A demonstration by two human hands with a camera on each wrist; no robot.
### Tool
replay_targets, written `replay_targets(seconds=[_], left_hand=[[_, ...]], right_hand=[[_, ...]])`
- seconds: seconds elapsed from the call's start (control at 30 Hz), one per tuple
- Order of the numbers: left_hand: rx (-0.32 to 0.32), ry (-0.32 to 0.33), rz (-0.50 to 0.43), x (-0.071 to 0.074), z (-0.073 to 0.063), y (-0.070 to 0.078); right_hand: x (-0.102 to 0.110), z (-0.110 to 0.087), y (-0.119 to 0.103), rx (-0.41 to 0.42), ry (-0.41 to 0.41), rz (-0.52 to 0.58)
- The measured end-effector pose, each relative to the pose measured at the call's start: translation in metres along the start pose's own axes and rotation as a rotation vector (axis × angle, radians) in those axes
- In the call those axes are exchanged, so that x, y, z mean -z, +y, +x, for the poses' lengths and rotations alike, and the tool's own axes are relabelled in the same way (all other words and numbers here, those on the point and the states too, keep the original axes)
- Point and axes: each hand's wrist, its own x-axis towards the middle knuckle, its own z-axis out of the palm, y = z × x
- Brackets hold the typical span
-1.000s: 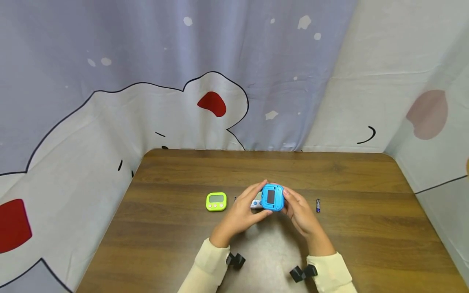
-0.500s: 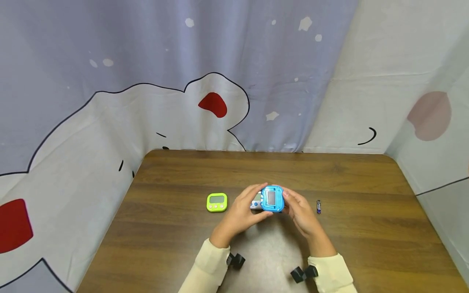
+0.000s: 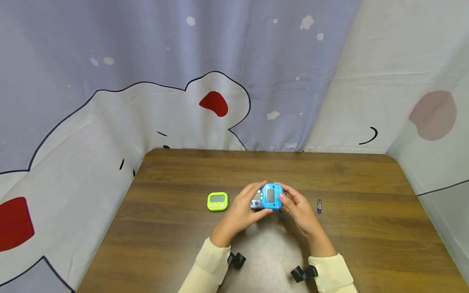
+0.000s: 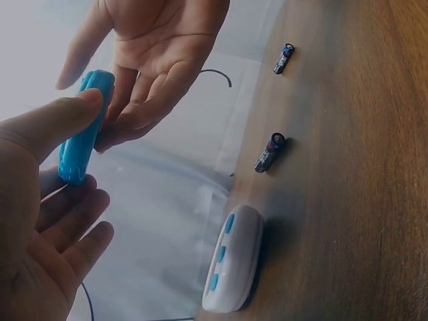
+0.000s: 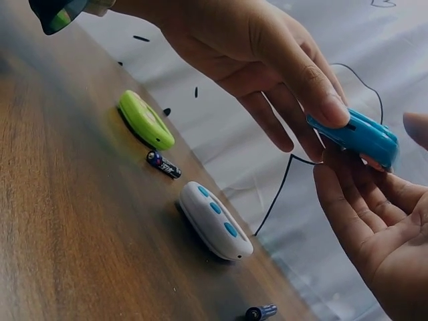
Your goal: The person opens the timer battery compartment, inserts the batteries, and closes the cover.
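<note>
In the head view a blue pocket timer [image 3: 276, 202], with a grey rectangle on the side facing up, is held above the table. My left hand [image 3: 239, 212] pinches it at the left, thumb on one edge and fingers at the opposite one. Bent fingers of my right hand [image 3: 301, 212] lie behind its right side. The right thumb overlaps the timer in the head view, while both wrist views show it lifted off. A white timer [image 5: 212, 224] with blue buttons rests on the table below, partly hidden behind the blue one in the head view.
On the wooden table [image 3: 176, 236] a green timer [image 3: 217, 202] lies left of my hands. A small battery [image 3: 319, 206] lies to the right. Another battery [image 5: 164, 164] sits between green and white timers, and one [image 4: 270, 152] beyond the white timer. A printed curtain [image 3: 146, 118] hangs behind.
The blue timer's tilt has changed a little between my fingers. My right thumb has slid from its upper right edge slightly down and inward. My left hand keeps its grip.
</note>
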Motion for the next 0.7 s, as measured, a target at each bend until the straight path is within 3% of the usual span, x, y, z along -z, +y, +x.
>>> replay_targets(seconds=[0.7], left_hand=[[-0.006,-0.019,0.029,-0.0020,-0.0012,-0.0007]], right_hand=[[-0.0026,0.0023,0.0041,-0.024,0.064,-0.085]])
